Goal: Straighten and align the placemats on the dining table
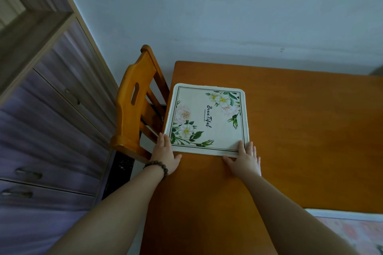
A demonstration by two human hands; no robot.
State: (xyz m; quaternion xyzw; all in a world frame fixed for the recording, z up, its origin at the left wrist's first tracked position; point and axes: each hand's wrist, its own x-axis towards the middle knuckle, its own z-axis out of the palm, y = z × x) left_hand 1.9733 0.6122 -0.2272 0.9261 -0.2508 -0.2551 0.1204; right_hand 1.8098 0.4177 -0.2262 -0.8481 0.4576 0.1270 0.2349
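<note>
A cream placemat (207, 118) with printed flowers and black script lies flat near the far left corner of the orange wooden table (300, 130). My left hand (164, 154) rests flat at the mat's near left corner, by the table's left edge, fingers together and pointing away. My right hand (244, 157) lies flat over the mat's near right corner, fingers spread. Neither hand grips the mat; both press on its near edge. A second placemat (352, 232), pinkish with a pale border, shows partly at the bottom right.
A wooden chair (134, 109) stands pushed against the table's left side. A purple-grey cabinet with drawers (51, 130) fills the left. A pale wall (228, 16) runs behind the table's far edge.
</note>
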